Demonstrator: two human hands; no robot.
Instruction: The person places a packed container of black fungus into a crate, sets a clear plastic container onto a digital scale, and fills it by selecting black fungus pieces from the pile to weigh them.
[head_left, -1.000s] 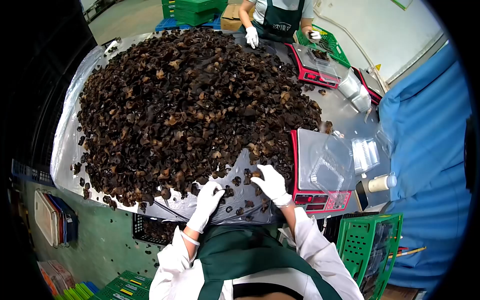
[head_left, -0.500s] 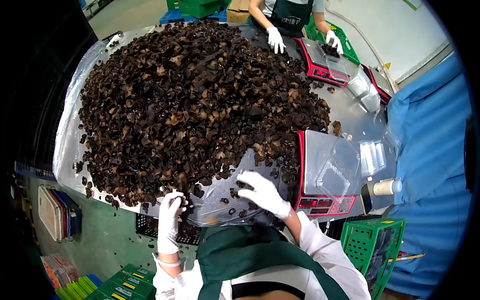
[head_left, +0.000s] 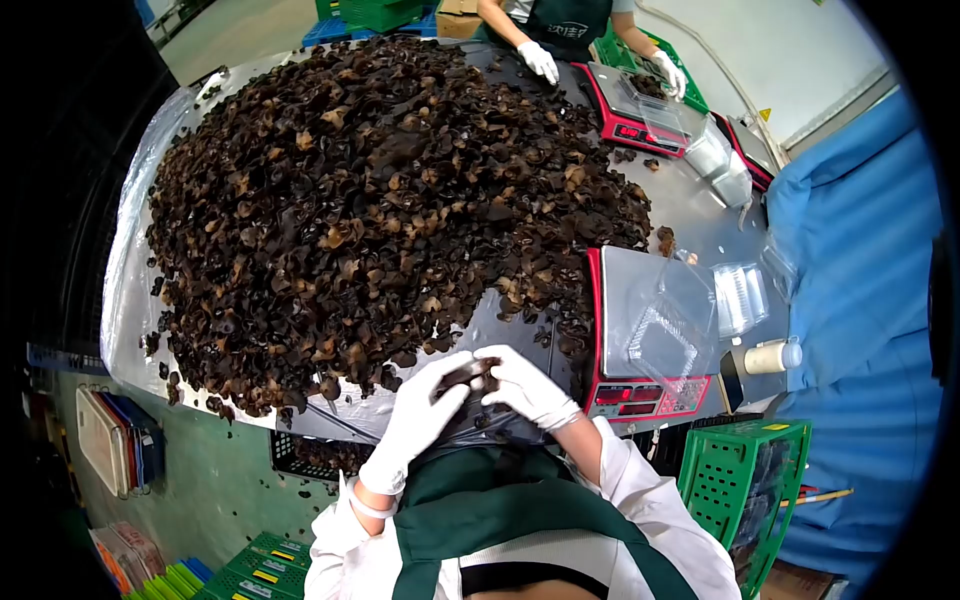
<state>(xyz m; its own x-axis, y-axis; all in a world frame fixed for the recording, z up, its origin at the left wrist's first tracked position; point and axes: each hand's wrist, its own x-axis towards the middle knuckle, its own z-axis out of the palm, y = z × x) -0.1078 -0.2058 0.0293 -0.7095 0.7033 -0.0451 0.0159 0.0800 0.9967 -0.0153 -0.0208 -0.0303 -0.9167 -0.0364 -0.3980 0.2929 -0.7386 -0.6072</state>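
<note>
My gloved left hand (head_left: 420, 408) and my gloved right hand (head_left: 528, 388) meet over the front edge of the table. Dark wood ear mushroom pieces (head_left: 468, 376) lie between their curled fingers, gripped from both sides. Behind them rises a large heap of brown-black wood ear mushrooms (head_left: 370, 210). To the right of my right hand stands a red digital scale (head_left: 625, 300), and an open clear plastic box (head_left: 662, 345) rests on its plate.
Clear boxes (head_left: 738, 300) and a white bottle (head_left: 772, 357) stand right of the scale. Across the table, a co-worker's gloved hand (head_left: 540, 62) is near the heap, beside another red scale (head_left: 640, 133). Green crates (head_left: 745, 480) and a black basket (head_left: 300, 455) sit below the table edge.
My left hand has moved right, away from the heap's front edge, to join my right hand. My right hand has closed its spread fingers on mushroom pieces. The co-worker's hands shifted slightly.
</note>
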